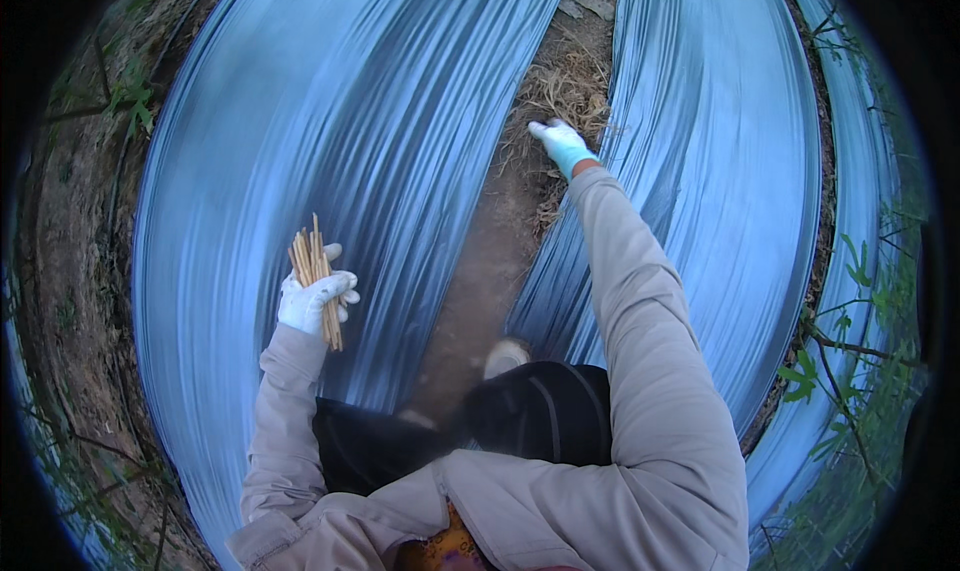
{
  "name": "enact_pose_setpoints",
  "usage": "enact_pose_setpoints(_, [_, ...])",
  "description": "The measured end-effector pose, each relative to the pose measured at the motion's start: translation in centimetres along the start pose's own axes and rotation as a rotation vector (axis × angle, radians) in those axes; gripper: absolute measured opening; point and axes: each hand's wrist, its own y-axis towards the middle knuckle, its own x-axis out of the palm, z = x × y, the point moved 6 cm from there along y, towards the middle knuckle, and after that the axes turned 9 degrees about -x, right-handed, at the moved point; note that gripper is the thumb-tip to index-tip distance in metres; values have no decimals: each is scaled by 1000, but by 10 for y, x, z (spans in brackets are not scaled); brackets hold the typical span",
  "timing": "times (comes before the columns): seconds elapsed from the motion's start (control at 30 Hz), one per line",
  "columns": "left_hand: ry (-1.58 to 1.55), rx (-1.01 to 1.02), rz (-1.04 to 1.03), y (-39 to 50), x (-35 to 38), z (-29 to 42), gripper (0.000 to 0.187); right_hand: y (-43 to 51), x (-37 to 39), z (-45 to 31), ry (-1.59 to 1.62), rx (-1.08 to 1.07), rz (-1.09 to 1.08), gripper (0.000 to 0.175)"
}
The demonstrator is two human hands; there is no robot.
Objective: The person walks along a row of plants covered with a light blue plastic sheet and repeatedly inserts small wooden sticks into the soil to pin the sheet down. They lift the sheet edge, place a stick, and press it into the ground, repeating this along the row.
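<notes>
My left hand (319, 293), in a white work glove, grips a bundle of thin wooden sticks (304, 259). The sticks point up and slightly left above the fist, and their lower ends poke out below it. Beneath them stretches a wrinkled silvery-blue plastic sheet (247, 158). With its arm stretched far forward, my right hand (561, 143) hovers over or near a heap of dry grass (566, 87). That hand wears a white glove with a pale green cuff. Its fingers are blurred and partly hidden, so whether they hold anything is unclear.
A strip of bare soil (480, 271) runs between the left sheet and a second plastic sheet (720, 196). My shoe (506, 357) stands on the soil. Leafy branches (832, 346) edge the right side, and brown ground (75, 218) with twigs lies far left.
</notes>
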Motion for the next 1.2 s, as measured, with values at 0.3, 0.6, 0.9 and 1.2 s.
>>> enact_pose_setpoints(0.3, [85, -35, -80, 34, 27, -5, 58, -119, 123, 15, 389, 102, -389, 49])
enact_pose_setpoints(0.6, [118, -111, -171, 62, 87, -19, 56, -130, 122, -9, 575, 164, -264, 65])
enact_pose_setpoints(0.9, [164, -105, -279, 72, 113, -27, 60, -172, 79, -13, 657, 36, -170, 43])
enact_pose_setpoints(1.2, [315, -201, -313, 71, 130, -55, 59, -186, 80, -36, 1127, 68, -300, 37])
